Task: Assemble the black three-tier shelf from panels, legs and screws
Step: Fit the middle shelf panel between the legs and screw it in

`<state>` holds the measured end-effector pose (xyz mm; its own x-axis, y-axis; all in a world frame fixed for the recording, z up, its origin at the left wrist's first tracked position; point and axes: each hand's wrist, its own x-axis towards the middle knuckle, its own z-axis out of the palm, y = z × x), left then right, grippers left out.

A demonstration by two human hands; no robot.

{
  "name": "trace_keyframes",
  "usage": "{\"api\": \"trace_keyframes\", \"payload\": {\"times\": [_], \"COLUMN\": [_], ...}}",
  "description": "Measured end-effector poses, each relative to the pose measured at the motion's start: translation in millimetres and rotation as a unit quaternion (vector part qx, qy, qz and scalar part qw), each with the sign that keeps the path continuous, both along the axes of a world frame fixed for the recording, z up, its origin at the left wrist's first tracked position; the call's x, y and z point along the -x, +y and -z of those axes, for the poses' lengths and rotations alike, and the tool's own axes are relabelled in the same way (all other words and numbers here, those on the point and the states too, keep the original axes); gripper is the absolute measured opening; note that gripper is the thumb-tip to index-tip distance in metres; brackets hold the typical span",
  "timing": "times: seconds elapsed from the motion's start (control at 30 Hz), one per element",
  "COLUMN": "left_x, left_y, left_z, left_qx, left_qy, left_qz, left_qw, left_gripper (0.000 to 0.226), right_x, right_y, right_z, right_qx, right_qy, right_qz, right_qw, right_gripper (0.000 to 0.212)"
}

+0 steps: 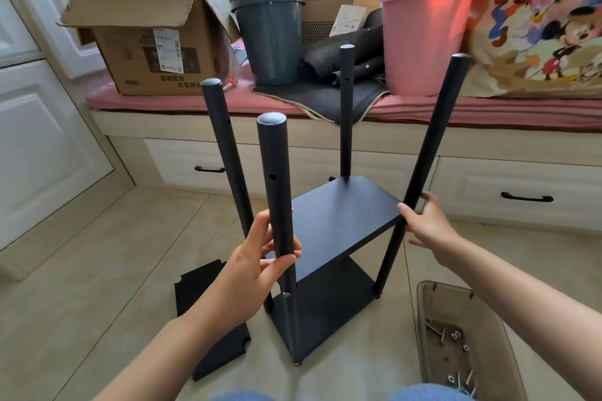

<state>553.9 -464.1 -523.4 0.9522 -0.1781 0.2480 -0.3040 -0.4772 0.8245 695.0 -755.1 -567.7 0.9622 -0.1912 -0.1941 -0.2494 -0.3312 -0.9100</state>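
Two hands steady the half-built shelf on the floor tiles. Left hand (257, 265): fingers and thumb curled round the near leg (277, 192). Right hand (423, 221): fingers pinching the right leg (420, 172) beside the middle panel (338, 215). Carton label (167, 49): print unreadable.

Smooth, faintly glossy black legs (277, 192); matt black panel (338, 218); translucent plastic tray (426, 319); glossy floor tiles (107, 254).
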Motion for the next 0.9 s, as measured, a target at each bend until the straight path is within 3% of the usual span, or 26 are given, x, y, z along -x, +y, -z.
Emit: {"api": "trace_keyframes", "payload": {"times": [0.1, 0.2, 0.4, 0.9], "left_x": [-3, -7, -23, -70], "left_y": [5, 11, 30, 40], "left_z": [1, -1, -6, 2], "left_qx": [-0.008, -0.015, -0.021, -0.055], "left_qy": [-0.003, -0.005, -0.006, -0.049], "left_qz": [0.002, -0.009, -0.096, -0.31], "left_qw": [1.0, 1.0, 0.995, 0.948], "left_gripper": [0.056, 0.054, 0.052, 0.032], "right_x": [-11, -16, -7, 44], "right_y": [-3, -8, -9, 2], "right_z": [-12, -17, -17, -8], "right_qx": [-0.005, -0.019, -0.032, 0.008], "right_qy": [-0.036, -0.045, -0.042, -0.108], "right_qz": [-0.003, -0.002, -0.009, -0.071], "right_qw": [0.999, 0.999, 0.999, 0.992], "right_gripper": [0.056, 0.04, 0.015, 0.02]}}
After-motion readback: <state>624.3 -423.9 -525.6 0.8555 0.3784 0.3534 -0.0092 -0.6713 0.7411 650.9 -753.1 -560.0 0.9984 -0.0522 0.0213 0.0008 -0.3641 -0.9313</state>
